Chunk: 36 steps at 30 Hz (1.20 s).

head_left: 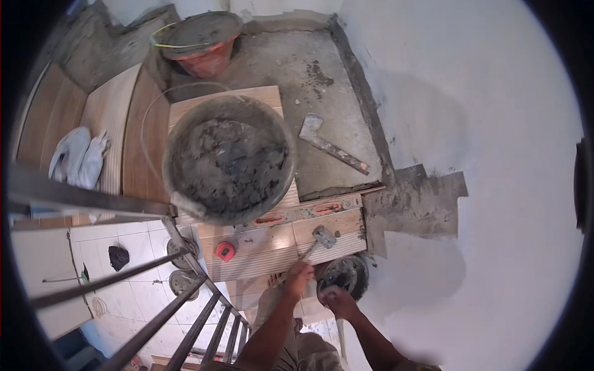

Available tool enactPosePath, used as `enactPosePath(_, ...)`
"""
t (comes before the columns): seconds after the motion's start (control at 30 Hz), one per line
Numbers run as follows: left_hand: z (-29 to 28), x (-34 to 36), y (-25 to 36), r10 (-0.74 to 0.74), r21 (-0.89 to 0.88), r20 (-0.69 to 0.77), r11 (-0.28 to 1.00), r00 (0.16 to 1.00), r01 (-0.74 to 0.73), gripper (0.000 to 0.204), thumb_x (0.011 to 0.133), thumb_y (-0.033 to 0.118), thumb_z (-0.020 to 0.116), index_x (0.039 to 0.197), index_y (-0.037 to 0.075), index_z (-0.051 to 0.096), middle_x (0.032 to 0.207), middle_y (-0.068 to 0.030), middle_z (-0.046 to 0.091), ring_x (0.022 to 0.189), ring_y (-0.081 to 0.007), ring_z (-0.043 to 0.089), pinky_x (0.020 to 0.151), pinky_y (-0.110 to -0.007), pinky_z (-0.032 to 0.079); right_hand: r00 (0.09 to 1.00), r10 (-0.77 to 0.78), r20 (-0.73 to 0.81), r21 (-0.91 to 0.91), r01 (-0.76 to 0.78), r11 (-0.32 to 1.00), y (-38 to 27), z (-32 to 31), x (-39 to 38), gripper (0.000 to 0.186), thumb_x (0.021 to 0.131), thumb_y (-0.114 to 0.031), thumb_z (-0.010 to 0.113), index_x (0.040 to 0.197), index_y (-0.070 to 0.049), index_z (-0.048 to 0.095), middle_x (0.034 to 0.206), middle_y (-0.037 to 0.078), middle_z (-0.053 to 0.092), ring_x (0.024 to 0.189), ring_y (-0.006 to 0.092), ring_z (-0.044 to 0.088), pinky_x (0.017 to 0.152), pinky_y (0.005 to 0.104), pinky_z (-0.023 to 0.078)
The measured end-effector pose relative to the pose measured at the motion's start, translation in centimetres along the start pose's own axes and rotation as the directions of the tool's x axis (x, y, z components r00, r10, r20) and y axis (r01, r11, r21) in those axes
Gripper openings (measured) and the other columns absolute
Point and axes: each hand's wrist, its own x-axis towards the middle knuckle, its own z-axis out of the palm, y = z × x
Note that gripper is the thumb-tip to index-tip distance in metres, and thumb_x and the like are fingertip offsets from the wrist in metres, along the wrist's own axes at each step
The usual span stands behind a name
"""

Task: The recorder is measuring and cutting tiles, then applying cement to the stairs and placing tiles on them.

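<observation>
My left hand [299, 278] grips the handle of a rubber mallet, whose grey head [324, 236] rests on a wood-look stair tile [281, 247]. My right hand [337, 302] is lower right, against the rim of a small dark pan of mortar [346, 272]; whether it grips the pan I cannot tell. A long spirit level [309, 211] lies across the back of the tile. A red tape measure [225, 250] sits on the tile's left part.
A large bucket of grey mortar [229, 159] stands on the step above, a trowel [328, 143] on bare cement beside it. An orange bucket [201, 42] is at the top. White gloves [79, 157] lie left. A metal railing [154, 309] runs lower left, white wall right.
</observation>
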Motion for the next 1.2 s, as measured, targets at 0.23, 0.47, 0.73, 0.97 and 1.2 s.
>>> enactPosePath(0.23, -1.1, -6.4, 5.1, -0.324, -0.358, -0.131, 0.897, 0.937, 0.260, 0.037, 0.096, 0.046, 0.062, 0.108, 0.011, 0.065, 0.098, -0.0050, 0.068, 0.091, -0.0225, 0.065, 0.081, -0.040, 0.053, 0.900, -0.291, -0.324, -0.273, 0.206, 0.940, -13.2, -5.2, 12.2, 0.013, 0.098, -0.017, 0.059, 0.097, -0.005, 0.063, 0.082, 0.010, 0.067, 0.074, 0.0197, 0.062, 0.071, 0.0351, 0.052)
enactPosePath(0.47, -4.7, -12.1, 3.5, -0.453, -0.380, -0.124, 0.844, 0.883, 0.380, 0.041, 0.099, 0.048, 0.058, 0.117, 0.011, 0.060, 0.102, -0.0065, 0.068, 0.097, -0.0235, 0.065, 0.091, -0.045, 0.053, 0.675, -0.536, -0.507, -0.659, 0.097, 0.746, -22.1, -13.9, 24.6, 0.024, 0.091, -0.022, 0.064, 0.109, -0.006, 0.062, 0.114, 0.021, 0.063, 0.112, 0.0423, 0.058, 0.092, 0.0471, 0.048)
enactPosePath(0.73, -4.1, -13.1, 5.3, -0.457, -0.313, -0.160, 0.864, 0.875, 0.394, 0.039, 0.100, 0.037, 0.060, 0.124, 0.008, 0.056, 0.108, -0.0113, 0.068, 0.093, -0.0248, 0.068, 0.083, -0.041, 0.056, 0.911, -0.377, -0.167, -0.937, -0.027, 0.349, -23.1, -19.3, 30.1, 0.047, 0.091, -0.033, 0.066, 0.125, -0.005, 0.052, 0.125, 0.021, 0.056, 0.119, 0.0403, 0.052, 0.098, 0.0505, 0.044)
enactPosePath(0.97, -6.0, -14.7, 2.7, -0.461, -0.323, -0.163, 0.860, 0.873, 0.394, 0.035, 0.102, 0.028, 0.057, 0.125, 0.003, 0.054, 0.111, -0.0159, 0.067, 0.100, -0.0271, 0.068, 0.091, -0.042, 0.056, 0.875, -0.440, -0.203, -0.863, 0.053, 0.503, -29.0, -17.6, 25.3, 0.045, 0.092, -0.039, 0.067, 0.118, -0.006, 0.051, 0.105, 0.026, 0.062, 0.090, 0.0483, 0.064, 0.076, 0.0549, 0.050)
enactPosePath(1.2, -3.9, -13.8, 0.7, -0.517, -0.371, -0.179, 0.823, 0.837, 0.429, 0.040, 0.100, 0.032, 0.062, 0.127, 0.003, 0.055, 0.116, -0.0152, 0.065, 0.103, -0.0272, 0.066, 0.093, -0.043, 0.055, 0.751, -0.655, -0.084, -0.864, 0.272, 0.423, -35.6, -13.0, 30.8, 0.044, 0.090, -0.042, 0.069, 0.113, -0.008, 0.055, 0.098, 0.020, 0.064, 0.086, 0.0467, 0.065, 0.073, 0.0544, 0.051)
